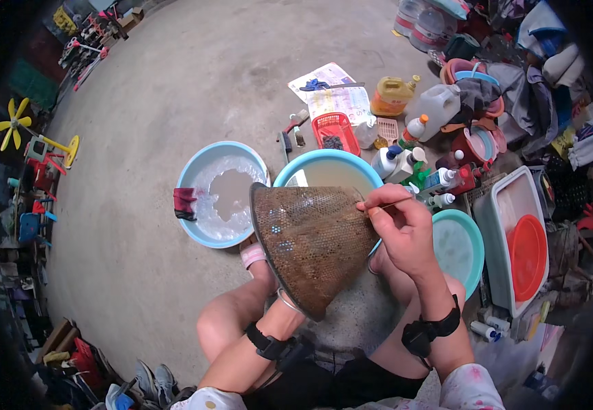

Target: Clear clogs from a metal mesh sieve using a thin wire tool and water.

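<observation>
A brown, dirty perforated cone-shaped basket or cover [311, 236] with a dark rim lies on its side in front of me, above my knees. My left hand is mostly hidden inside or behind it; only the wrist [288, 310] with a bangle shows at the rim. My right hand [399, 215] pinches a thin stick-like tool [394, 204] against the basket's narrow end. Just beyond is a blue basin [380, 177] of murky water. On the left stands another blue basin [185, 169] with sudsy water and a dark red cloth [185, 203] over its rim.
Beyond the basins lie a red plastic basket [352, 136], brushes [284, 143] and a knife [345, 85] on paper. Bottles [386, 161], a turquoise basin [478, 246] and a white tub [486, 205] holding a red basin [527, 256] crowd the right side.
</observation>
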A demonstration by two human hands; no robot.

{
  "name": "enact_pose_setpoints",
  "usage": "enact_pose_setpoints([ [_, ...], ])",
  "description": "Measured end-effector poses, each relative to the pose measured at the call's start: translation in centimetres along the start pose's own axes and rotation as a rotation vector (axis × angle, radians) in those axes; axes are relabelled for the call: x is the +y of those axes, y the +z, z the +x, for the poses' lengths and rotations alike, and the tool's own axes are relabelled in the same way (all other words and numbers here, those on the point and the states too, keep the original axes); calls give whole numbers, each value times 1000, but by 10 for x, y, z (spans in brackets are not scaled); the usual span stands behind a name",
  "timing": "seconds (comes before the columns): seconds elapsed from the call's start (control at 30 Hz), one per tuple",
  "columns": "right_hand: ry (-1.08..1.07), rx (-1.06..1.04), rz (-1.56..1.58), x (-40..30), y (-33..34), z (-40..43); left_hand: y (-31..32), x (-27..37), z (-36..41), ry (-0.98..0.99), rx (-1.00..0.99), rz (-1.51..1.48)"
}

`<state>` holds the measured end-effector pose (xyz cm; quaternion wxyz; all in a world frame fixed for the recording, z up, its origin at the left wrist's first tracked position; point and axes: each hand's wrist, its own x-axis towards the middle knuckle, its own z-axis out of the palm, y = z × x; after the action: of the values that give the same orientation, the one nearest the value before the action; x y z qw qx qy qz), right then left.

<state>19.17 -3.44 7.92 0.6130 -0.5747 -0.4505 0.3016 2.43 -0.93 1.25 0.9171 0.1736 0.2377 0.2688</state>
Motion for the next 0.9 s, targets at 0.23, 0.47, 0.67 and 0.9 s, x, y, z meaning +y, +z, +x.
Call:
enact_pose_setpoints([
  [0.23,-73,-61,-148,-3,-4,2,0,0,4,7,-5,-65],
  [0.47,-174,-137,-215,-8,-3,5,-22,-16,7,36,-115,-178],
  [0.67,-174,-152,-214,-9,-6,4,-1,-1,1,-12,19,-2],
  [0.9,-122,-84,-174,-4,-3,1,-21,-11,6,-23,-124,-205],
])
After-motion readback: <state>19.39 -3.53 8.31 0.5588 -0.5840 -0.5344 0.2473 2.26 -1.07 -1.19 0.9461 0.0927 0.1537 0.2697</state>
